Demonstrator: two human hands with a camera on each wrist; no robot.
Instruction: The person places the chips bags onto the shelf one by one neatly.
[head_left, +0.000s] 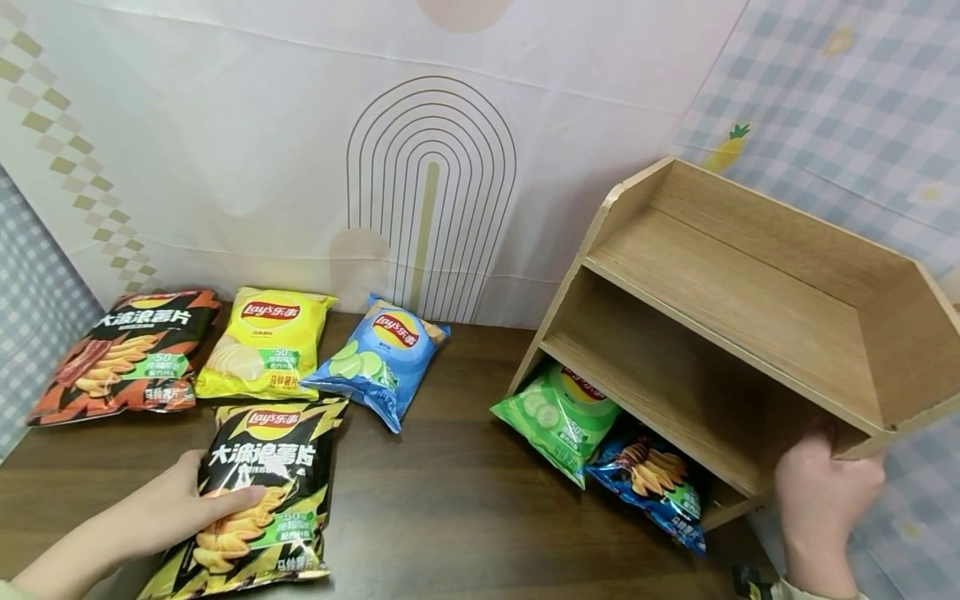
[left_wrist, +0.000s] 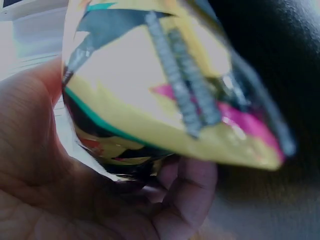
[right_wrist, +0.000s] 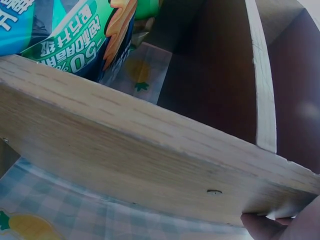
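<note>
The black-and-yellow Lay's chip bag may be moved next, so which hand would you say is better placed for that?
Probably the left hand: it grips the black-and-yellow Lay's chip bag by its left edge, while the right hand holds the right side of the wooden shelf.

Things counted in my head view: chip bags [head_left: 123,358] [head_left: 266,346] [head_left: 382,358] [head_left: 281,504] [head_left: 558,421] [head_left: 652,483], six; wooden shelf unit [head_left: 742,275], one; counter [head_left: 450,492], one; grips [head_left: 176,504] [head_left: 825,487], two, namely one left and one right.
</note>
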